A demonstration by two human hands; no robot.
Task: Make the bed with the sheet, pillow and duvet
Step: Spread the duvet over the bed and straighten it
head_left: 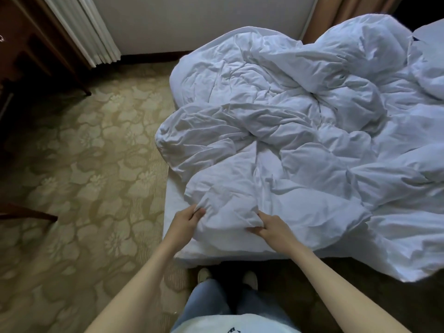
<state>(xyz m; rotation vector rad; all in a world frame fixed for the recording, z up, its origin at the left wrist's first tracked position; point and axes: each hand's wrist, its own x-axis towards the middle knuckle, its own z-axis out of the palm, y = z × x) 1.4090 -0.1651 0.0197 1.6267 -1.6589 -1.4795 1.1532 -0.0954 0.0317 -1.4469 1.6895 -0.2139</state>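
Note:
A crumpled white duvet (pixel 300 131) lies bunched over most of the bed, spilling over its near right edge. A strip of white sheet (pixel 175 203) shows on the mattress at the near left corner. My left hand (pixel 186 218) grips the duvet's near edge at that corner. My right hand (pixel 269 227) pinches a fold of the same edge a little to the right. A white pillow (pixel 430 42) shows partly at the far right, mostly hidden by the duvet.
Patterned beige carpet (pixel 84 164) covers the floor left of the bed. Dark wooden furniture (pixel 28 44) stands at the far left, and a chair leg (pixel 28 213) juts in lower down. White and tan curtains (pixel 89 30) hang along the far wall.

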